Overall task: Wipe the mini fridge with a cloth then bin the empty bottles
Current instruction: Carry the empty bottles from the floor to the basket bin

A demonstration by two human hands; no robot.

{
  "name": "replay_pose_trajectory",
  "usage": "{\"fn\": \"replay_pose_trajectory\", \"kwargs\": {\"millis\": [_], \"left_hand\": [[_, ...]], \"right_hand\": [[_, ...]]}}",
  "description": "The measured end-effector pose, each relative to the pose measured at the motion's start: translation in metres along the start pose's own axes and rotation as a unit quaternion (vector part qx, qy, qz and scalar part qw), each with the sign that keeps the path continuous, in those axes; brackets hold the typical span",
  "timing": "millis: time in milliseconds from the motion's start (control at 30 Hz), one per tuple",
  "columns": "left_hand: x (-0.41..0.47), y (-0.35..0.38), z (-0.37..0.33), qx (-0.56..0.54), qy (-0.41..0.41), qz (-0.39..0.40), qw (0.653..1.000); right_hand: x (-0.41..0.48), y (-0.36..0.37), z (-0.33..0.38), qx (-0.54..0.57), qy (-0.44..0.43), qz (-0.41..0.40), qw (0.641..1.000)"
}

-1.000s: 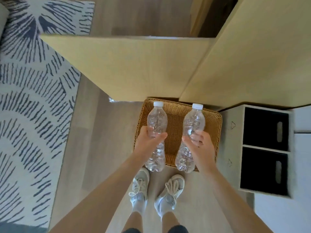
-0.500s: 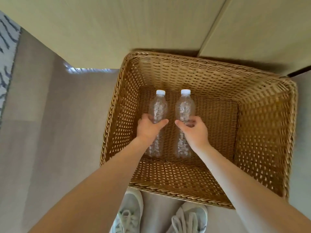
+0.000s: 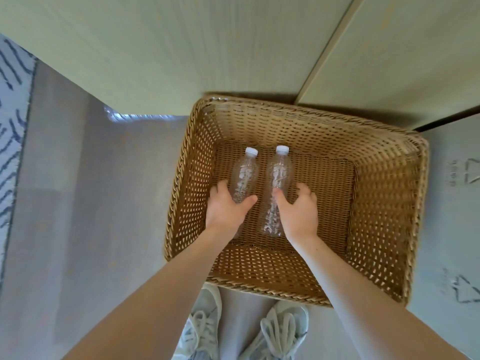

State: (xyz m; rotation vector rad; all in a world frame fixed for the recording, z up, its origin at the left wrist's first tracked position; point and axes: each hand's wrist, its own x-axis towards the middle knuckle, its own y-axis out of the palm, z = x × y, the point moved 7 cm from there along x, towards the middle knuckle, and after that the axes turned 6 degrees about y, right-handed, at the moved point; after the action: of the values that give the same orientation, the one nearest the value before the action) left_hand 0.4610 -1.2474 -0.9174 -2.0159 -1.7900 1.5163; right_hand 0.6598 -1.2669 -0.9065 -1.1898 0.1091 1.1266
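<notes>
Down inside the wicker basket (image 3: 384, 229), two clear empty bottles lie side by side on the woven bottom, white caps pointing at the far wall. The left bottle (image 3: 244, 178) lies near the basket's left wall; the right bottle (image 3: 279, 178) is just beside it, with a narrow strip of weave between them. To the right of both, most of the basket floor is bare. The left hand (image 3: 224, 210) has its fingers spread loosely around the left bottle's lower half, thumb against its side, not clamped. The right hand (image 3: 298, 211) is open too, fingers splayed, thumb touching the right bottle. The basket's far rim sits close under pale cabinet panels (image 3: 181, 48). Two pale sneakers (image 3: 281, 333) stand at the near rim, and a patterned rug (image 3: 13, 126) edges the floor at left.
</notes>
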Motion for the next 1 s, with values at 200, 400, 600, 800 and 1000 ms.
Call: {"fn": "replay_pose_trajectory", "kwargs": {"millis": [200, 400, 600, 800, 1000], "left_hand": [[-0.135, -0.115, -0.104, 0.018, 0.122, 0.0, 0.992], [-0.301, -0.271, -0.262, 0.074, 0.287, -0.028, 0.955], [-0.457, -0.43, -0.409, 0.138, 0.42, -0.138, 0.886], [-0.577, -0.521, -0.481, 0.163, 0.505, -0.214, 0.82], [-0.633, -0.538, -0.471, 0.206, 0.529, -0.208, 0.797]], "right_hand": [[-0.116, -0.139, 0.074, 0.04, -0.061, -0.038, 0.997], [-0.265, -0.325, 0.193, 0.009, -0.159, -0.068, 0.985], [-0.421, -0.492, 0.295, -0.045, -0.269, -0.119, 0.955], [-0.53, -0.593, 0.347, -0.088, -0.365, -0.178, 0.91], [-0.579, -0.622, 0.344, -0.094, -0.425, -0.223, 0.872]]}}
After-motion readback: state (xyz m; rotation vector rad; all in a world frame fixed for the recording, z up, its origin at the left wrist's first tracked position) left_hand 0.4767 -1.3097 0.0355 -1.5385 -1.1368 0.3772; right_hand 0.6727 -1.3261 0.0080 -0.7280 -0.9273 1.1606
